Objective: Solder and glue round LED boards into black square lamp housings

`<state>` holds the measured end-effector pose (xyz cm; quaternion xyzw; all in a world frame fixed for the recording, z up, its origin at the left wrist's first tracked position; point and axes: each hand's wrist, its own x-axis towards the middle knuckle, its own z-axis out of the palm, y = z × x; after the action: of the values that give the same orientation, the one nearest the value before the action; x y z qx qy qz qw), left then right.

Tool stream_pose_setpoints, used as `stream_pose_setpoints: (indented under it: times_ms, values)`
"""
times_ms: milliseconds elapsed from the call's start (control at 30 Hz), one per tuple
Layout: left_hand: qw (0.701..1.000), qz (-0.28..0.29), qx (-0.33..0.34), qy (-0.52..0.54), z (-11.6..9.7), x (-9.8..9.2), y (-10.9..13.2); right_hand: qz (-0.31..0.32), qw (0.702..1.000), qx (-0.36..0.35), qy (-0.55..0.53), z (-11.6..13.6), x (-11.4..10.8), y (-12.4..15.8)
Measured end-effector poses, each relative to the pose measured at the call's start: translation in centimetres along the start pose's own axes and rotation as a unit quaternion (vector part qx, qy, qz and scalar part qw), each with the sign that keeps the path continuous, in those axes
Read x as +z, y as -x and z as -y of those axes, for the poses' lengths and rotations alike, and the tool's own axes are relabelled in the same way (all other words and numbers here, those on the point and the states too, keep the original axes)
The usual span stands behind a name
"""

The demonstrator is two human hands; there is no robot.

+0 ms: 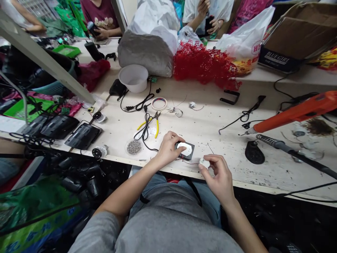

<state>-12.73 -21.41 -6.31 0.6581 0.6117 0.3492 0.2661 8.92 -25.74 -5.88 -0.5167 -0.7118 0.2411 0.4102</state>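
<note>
Holding dark casing (191, 155) on table (195, 121) in left hand (168, 149), gripping over white plate (187, 150), likely for steadiness. Pinching small white part (204, 163) in right hand (218, 173), just right of casing, probably tethered by thin wires (191, 162); ends too small to tell.

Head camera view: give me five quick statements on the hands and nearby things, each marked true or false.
1. The left hand is touching the black box. True.
2. The right hand holds the pliers. False: it holds a small white part; the pliers lie on the bench.
3. The dish of small metal pieces is nearer the bench's front edge than the pliers. True.
4. The tape roll sits inside the white bowl. False: it lies on the bench, apart from the bowl.
5. The pliers have yellow handles. True.
</note>
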Motion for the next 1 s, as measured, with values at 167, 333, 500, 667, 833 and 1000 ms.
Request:
stream_pose_setpoints:
  times_ms: [167,333,500,667,833,1000]
  values:
    - [0.999,0.007,0.031,0.003,0.0,-0.3,0.9,0.030,0.999,-0.013,0.011,0.0,0.5,-1.7]
    - [1.000,0.002,0.022,0.017,-0.4,-0.2,1.1,0.055,0.998,0.036,0.012,-0.2,0.7,-2.7]
    - [0.999,-0.005,-0.022,0.030,-0.8,-0.1,0.6,0.068,0.998,0.001,0.016,-0.1,1.0,-3.2]
    - [0.997,0.016,-0.075,-0.006,-1.5,-0.4,0.1,0.071,0.997,0.005,-0.003,0.2,1.7,-2.7]
    - [0.995,0.039,-0.088,-0.033,-1.5,-0.4,-0.2,0.088,0.989,0.083,-0.083,0.0,2.3,-2.6]
    - [0.990,0.057,-0.126,-0.009,-1.4,-0.4,-0.5,0.084,0.975,0.145,-0.145,0.1,2.5,-2.9]
